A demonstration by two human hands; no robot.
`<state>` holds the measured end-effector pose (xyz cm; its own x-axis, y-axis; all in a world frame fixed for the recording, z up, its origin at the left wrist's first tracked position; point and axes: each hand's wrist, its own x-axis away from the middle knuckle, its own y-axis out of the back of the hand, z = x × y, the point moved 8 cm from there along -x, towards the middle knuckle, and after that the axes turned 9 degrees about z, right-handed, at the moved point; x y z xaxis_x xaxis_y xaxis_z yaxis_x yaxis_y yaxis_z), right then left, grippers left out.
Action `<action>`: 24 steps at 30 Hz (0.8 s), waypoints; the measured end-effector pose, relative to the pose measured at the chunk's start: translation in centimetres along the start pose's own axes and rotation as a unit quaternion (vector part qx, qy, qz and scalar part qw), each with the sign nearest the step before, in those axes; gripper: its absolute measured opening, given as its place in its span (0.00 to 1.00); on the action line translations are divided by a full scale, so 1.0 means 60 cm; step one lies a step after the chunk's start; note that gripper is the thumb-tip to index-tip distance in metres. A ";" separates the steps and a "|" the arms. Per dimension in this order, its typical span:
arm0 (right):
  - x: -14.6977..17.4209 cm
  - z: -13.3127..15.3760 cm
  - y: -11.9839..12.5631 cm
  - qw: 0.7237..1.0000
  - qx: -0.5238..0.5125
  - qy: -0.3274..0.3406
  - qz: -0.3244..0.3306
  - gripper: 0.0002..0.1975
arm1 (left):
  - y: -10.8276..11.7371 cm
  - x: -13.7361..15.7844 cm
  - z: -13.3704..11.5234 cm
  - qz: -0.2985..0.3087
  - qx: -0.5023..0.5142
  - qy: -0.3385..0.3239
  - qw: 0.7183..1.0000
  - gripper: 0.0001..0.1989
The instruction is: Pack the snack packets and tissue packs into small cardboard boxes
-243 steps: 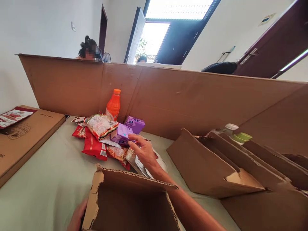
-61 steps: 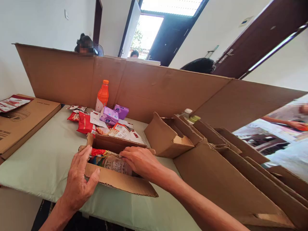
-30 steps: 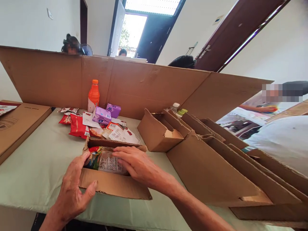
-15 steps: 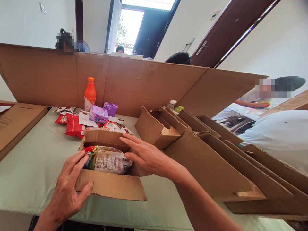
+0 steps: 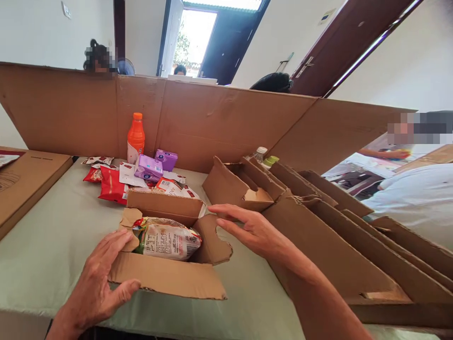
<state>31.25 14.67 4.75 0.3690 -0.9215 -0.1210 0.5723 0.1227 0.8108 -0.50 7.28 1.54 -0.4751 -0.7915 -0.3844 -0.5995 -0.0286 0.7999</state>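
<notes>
A small cardboard box (image 5: 170,279) stands on the table with its flaps up or spread. Inside lies a plastic food packet (image 5: 166,240) with printed text and a barcode. My left hand (image 5: 101,278) is at the box's left side, fingertips on the short left flap (image 5: 130,221), which leans inward; the thumb is spread away near the front flap. To the right, my right hand (image 5: 253,231) reaches over the table with fingers stretched out, near the notched right flap (image 5: 214,238) and the corner of the back flap (image 5: 164,205), holding nothing.
Behind the box lie red packets (image 5: 113,184), purple tissue packs (image 5: 149,168) and an orange bottle (image 5: 136,139). Cardboard compartments (image 5: 325,245) fill the right side. A flat carton (image 5: 31,189) is at left; a cardboard screen (image 5: 219,123) runs along the back. Other people are beyond.
My right hand has drawn away from the packet and box, to the right and slightly down. The left flap now folds inward under my left fingers, and the right flap shows outspread.
</notes>
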 end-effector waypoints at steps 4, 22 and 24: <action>0.025 0.007 -0.017 0.999 -0.030 0.017 -0.016 0.18 | 0.001 -0.006 0.003 0.003 0.031 0.003 1.000 0.30; -0.019 0.044 -0.117 0.990 0.002 0.138 -0.008 0.10 | 0.005 -0.009 0.013 -0.011 0.091 0.021 0.996 0.26; -0.025 0.043 -0.118 0.991 -0.016 0.135 0.004 0.09 | 0.007 -0.013 0.016 -0.035 0.106 0.035 0.993 0.22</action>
<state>24.78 14.21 0.66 0.5545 -0.7884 -0.2664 0.5893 0.1460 0.7946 -1.01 8.50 1.76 -0.3869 -0.8325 -0.3964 -0.7552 0.0394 0.6543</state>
